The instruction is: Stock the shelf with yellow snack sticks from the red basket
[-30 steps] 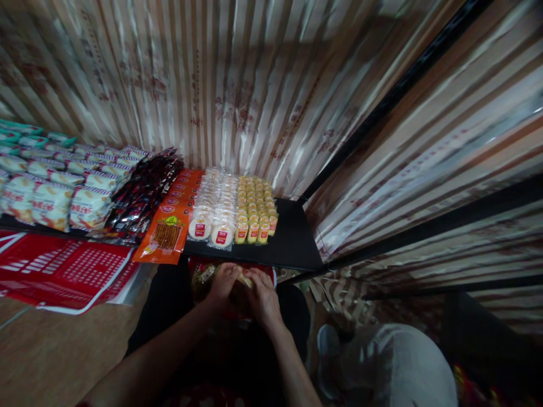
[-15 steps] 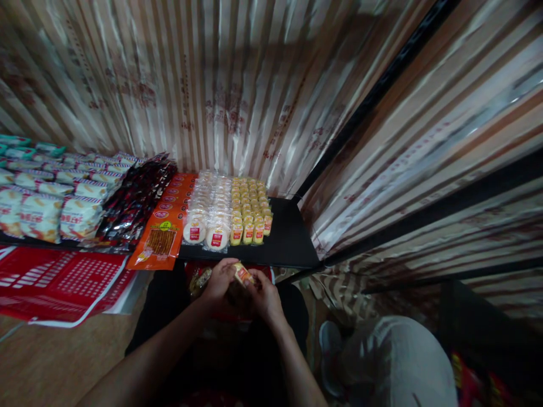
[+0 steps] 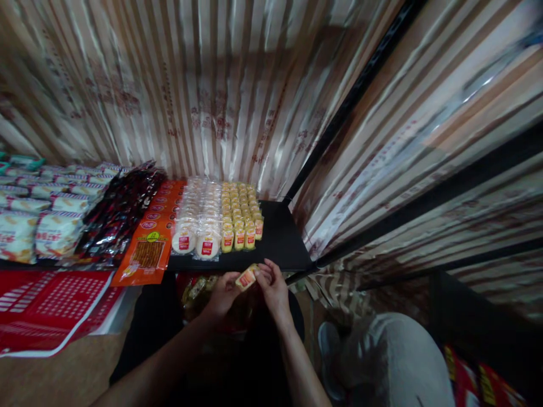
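Between my left hand (image 3: 224, 294) and my right hand (image 3: 274, 287) is a small yellow wrapped snack packet (image 3: 246, 277) with a red and white label. Fingers of both hands are closed on its two ends, just in front of the shelf's front edge. Matching yellow packets (image 3: 239, 234) stand in tight rows on the black shelf (image 3: 280, 237). To their left are rows of round white wrapped crackers (image 3: 207, 246). Beneath my hands, a red container holds more yellowish packets (image 3: 195, 291), partly hidden by my left arm.
Left along the shelf lie an orange snack bag (image 3: 146, 254), dark shiny packets (image 3: 114, 220) and white bags (image 3: 57, 234). A red basket (image 3: 51, 305) stands below. A striped curtain (image 3: 212, 85) and black metal posts (image 3: 352, 102) bound the shelf. Another person's knee (image 3: 399, 356) is at right.
My hands have moved slightly right and turned the yellow packet, so its label shows more fully. The whole view has shifted a little, moving the shelf goods leftward.
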